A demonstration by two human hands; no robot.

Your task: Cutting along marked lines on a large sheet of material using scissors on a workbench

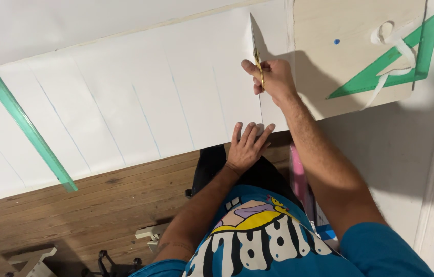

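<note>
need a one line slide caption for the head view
Right hand cuts a white paper sheet with scissors while the left hand presses its edge.

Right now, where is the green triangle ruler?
In the head view, the green triangle ruler lies at the upper right on a pale wooden board, under a white strip, to the right of the right hand holding scissors.

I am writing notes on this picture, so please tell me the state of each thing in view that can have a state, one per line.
White paper sheet: flat on the table, marked with blue lines, partly cut along one line.
Scissors: held in the cut, blades in the paper.
Right hand: closed on the scissors.
Left hand: open, flat, pressing the sheet's edge.
Long green ruler: lying on the sheet.
Green set square: lying on the board.
White strip: loose, curled over the set square.
</note>
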